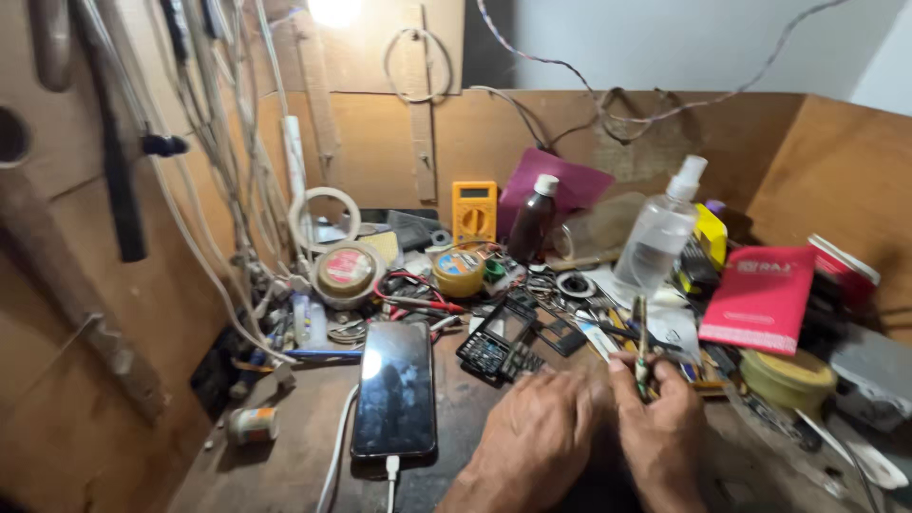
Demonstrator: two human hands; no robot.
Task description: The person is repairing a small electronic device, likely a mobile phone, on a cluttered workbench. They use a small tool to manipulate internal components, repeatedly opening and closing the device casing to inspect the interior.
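Both my hands are low in the frame over a cluttered wooden workbench. My right hand (662, 426) grips a thin upright tool (641, 334) with a greenish handle, its tip pointing up. My left hand (534, 432) lies close beside it with fingers curled; whether it holds anything is hidden. A black smartphone (395, 388) lies face up to the left with a white cable (390, 472) plugged into its near end. A dismantled black keypad phone (499, 344) rests just beyond my left hand.
A yellow multimeter (474, 211), a dark brown bottle (534, 220), a clear spray bottle (660, 236), tape rolls (459, 273), a red booklet (763, 297) and loose parts crowd the back. White cables (228, 161) hang on the left wooden wall. A small jar (252, 425) lies near the left edge.
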